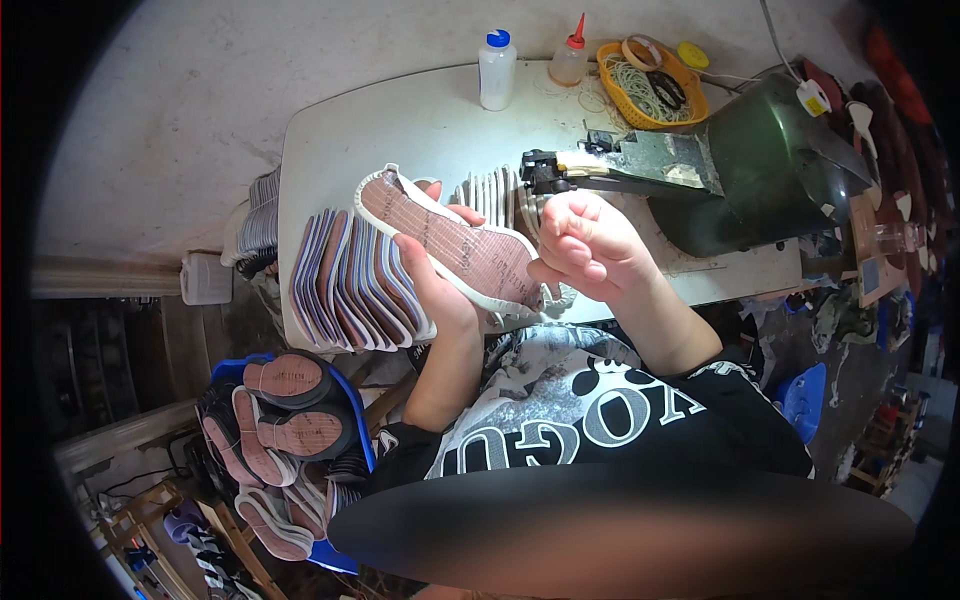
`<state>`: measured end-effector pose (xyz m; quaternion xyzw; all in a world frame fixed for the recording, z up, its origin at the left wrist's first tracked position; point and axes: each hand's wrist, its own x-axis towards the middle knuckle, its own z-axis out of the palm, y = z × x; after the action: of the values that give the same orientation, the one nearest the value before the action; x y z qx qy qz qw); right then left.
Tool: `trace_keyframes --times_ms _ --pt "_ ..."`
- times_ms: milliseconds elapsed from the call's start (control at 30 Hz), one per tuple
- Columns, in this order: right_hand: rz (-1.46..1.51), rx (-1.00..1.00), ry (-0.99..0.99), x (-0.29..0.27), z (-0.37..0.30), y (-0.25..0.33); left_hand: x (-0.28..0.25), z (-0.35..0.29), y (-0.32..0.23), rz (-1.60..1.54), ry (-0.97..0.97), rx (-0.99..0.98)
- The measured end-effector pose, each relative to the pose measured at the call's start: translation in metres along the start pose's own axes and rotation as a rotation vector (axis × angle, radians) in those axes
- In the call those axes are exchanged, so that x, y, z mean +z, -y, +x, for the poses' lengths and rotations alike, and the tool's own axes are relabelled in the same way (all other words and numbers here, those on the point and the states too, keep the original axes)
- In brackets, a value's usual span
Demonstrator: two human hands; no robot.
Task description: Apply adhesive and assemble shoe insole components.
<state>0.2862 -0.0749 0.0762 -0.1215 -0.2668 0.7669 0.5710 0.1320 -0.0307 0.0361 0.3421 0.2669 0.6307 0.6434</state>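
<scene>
My left hand (pixel 440 295) is wrapped round the edges of an insole (pixel 455 240), pinkish brown with stitched lines and a white bound edge. Tilted over the table, the insole shows its printed face. At its lower right end the white edging looks ruffled. My right hand (pixel 590 245) is curled with the fingers pinched together, close beside that end; whatever is between them is too small to make out. Just beyond the right hand is the head of a green sewing machine (pixel 545 172). Partly hidden behind the insole stands a row of pale-edged insoles (pixel 488 190).
A long row of stacked insoles (pixel 350 285) lines the table's left side. At lower left, a blue bin (pixel 368 425) holds more insoles. Along the back are a white bottle (pixel 496 75), a red-nozzled bottle (pixel 568 65) and a yellow basket (pixel 640 105) with cord and tape.
</scene>
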Motion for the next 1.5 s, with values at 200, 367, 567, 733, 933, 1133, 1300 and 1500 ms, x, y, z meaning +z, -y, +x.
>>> trace_keyframes --times_ms 200,367,567,733,933,1133,1300,1500 --pt "-0.079 -0.019 0.041 -0.007 -0.014 -0.003 0.011 -0.002 -0.001 0.016 -0.007 -0.037" --pt "-0.588 -0.156 -0.081 -0.002 -0.028 0.004 0.009 -0.002 0.001 -0.07 -0.019 -0.113" --pt "-1.018 -0.224 -0.096 -0.013 -0.051 0.023 0.004 -0.001 0.003 -0.203 -0.179 -0.071" --pt "-0.818 -0.197 -0.332 -0.016 -0.062 -0.001 0.004 -0.003 0.003 -0.2 -0.268 -0.018" --pt "-0.506 0.105 -0.192 -0.016 -0.045 -0.027 0.01 -0.013 0.001 -0.268 -0.242 0.018" --pt "-0.355 0.135 -0.237 -0.015 -0.002 -0.049 0.004 -0.035 -0.006 -0.216 -0.304 -0.09" --pt "-0.282 -0.027 -0.341 -0.007 -0.002 -0.045 -0.048 -0.051 -0.057 0.336 0.417 -0.747" --pt "-0.302 0.064 -0.243 0.013 -0.007 -0.052 -0.014 -0.008 -0.111 1.053 0.351 0.2"
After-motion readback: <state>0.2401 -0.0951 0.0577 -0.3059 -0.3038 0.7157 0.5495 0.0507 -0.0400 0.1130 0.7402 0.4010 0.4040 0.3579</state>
